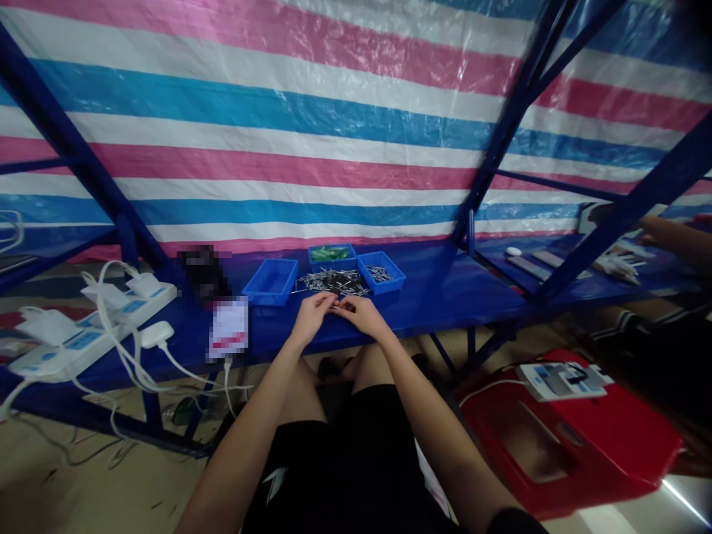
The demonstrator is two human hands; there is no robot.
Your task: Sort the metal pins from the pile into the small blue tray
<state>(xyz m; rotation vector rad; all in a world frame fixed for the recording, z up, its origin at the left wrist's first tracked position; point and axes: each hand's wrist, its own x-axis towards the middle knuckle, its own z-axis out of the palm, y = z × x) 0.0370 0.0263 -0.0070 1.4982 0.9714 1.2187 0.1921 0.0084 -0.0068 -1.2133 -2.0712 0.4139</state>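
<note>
My left hand point(314, 311) and my right hand point(360, 311) meet at the front edge of the blue table, fingertips pinched together. Something small and thin seems to be between them, too small to name. Just beyond the fingers lies a loose pile of thin metal pins and dark pieces point(337, 282). Right of the pile, a blue bin point(396, 285) holds several short metal pieces point(380, 274). Behind it, another blue bin point(350, 265) contains green pieces point(329, 254). On the left stands a third blue bin point(260, 295) with nothing visible inside.
A white power strip point(83, 337) with plugs and trailing cables occupies the table's left end, near a pixelated phone-like object point(228, 330). Blue frame posts point(492, 148) rise behind. At right are a red box-like stool point(601, 445) and another person's arm point(678, 241).
</note>
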